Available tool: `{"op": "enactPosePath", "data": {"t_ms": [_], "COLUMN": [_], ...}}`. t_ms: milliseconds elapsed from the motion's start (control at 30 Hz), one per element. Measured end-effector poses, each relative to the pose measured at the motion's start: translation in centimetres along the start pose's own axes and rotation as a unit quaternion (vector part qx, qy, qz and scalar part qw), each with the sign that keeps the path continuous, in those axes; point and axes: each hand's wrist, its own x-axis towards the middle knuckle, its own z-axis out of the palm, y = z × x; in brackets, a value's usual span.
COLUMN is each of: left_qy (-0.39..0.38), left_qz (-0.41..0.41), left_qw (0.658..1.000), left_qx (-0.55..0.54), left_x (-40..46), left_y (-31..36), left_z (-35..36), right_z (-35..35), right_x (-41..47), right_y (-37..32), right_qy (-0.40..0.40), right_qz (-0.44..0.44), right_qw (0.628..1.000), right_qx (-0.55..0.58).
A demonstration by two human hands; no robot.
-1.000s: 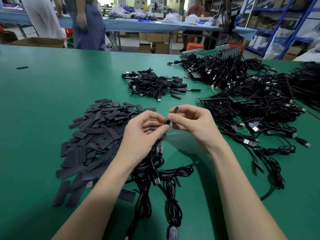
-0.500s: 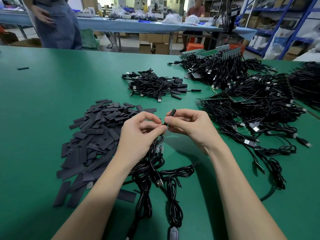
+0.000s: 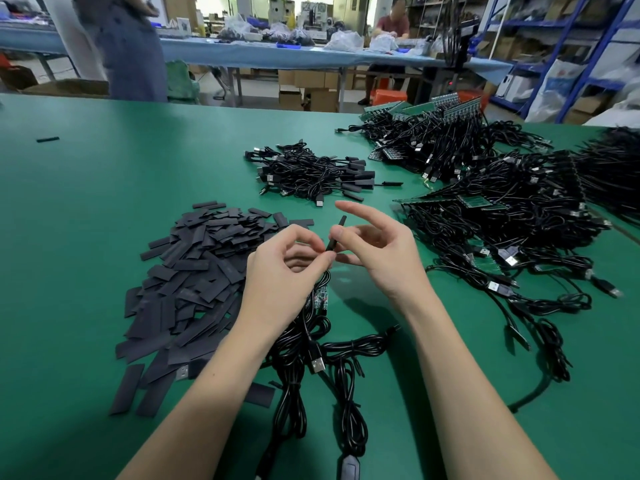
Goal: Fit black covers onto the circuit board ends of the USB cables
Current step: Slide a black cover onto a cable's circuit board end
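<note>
A black cover [image 3: 338, 232] stands tilted between my two hands above the green table [image 3: 86, 209]. My left hand [image 3: 284, 271] pinches its lower end, where the cable enters. My right hand [image 3: 381, 252] holds it with the thumb and a lower finger, while the index finger sticks out straight. A bundle of black USB cables [image 3: 304, 341] hangs from my left hand, and bare green circuit board ends [image 3: 321, 298] show just below that hand. A heap of loose black covers [image 3: 194, 282] lies to the left.
A small pile of covered cables [image 3: 311, 174] lies behind my hands. Large tangles of cables with bare boards [image 3: 502, 220] fill the right side. One stray cover [image 3: 47, 139] lies far left. A person stands [image 3: 128, 46] and another sits [image 3: 394, 22] beyond the table.
My right index finger has lifted off the cover and straightened. Both hands stay in about the same place. The standing person in the background has moved left.
</note>
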Motion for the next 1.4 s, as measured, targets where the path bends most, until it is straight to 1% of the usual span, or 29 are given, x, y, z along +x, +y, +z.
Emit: {"op": "enactPosePath", "data": {"t_ms": [67,233,367,600,733,967,1167,1400], "left_qy": [0.002,-0.005,-0.008,0.003,0.002,0.006,0.021,0.011], "left_qz": [0.005,0.007,0.002,0.05,0.082,0.087,0.076,0.071], "left_qw": [1.0,0.999,0.999,0.992,0.986,0.985,0.988,0.989], "left_qx": [0.006,0.038,0.044,0.117,0.146,0.148,0.129,0.131], "left_x": [0.03,0.01,-0.06,-0.3,-0.33,-0.34,-0.28,-0.36], "left_y": [-0.06,-0.33,-0.2,0.06,0.01,-0.12,0.16,0.43], "left_z": [-0.01,-0.06,-0.04,-0.11,-0.25,-0.17,-0.07,-0.15], "right_z": [0.12,0.03,-0.21,-0.42,-0.57,-0.53,0.02,-0.02], "right_x": [0.05,0.06,0.13,0.07,0.08,0.15,0.21,0.25], "right_y": [0.18,0.48,0.65,0.64,0.59,0.59,0.63,0.35], "right_qy": [0.005,0.01,0.016,0.012,0.002,-0.001,0.015,0.028], "right_qz": [-0.008,-0.007,-0.006,0.017,0.037,0.045,0.019,0.026], "right_qw": [1.0,0.999,0.999,0.999,0.998,0.997,0.998,0.997], "right_qx": [-0.002,0.036,0.036,0.027,0.044,0.065,0.061,0.072]}}
